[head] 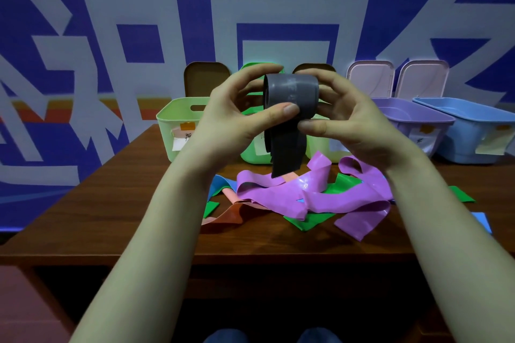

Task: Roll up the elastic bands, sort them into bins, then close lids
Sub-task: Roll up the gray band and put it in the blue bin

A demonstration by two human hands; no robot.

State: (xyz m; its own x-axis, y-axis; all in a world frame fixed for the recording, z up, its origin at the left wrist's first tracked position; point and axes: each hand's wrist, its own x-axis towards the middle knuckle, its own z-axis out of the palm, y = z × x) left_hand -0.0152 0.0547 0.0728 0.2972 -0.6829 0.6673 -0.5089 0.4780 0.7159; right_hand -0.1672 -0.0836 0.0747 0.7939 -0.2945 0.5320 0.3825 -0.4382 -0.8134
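left hand (237, 111) + right hand (348, 120) | grip grey band roll (291, 92) | above table (139, 203)

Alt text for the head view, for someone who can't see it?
The left hand and right hand grip a partly rolled grey band above the table, its tail hanging. Purple, green, orange and blue bands lie below; open bins stand behind.

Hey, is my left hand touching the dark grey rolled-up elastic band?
Touching. The head view shows the left hand holding the dark grey rolled-up elastic band, thumb pressed flat on the roll's front.
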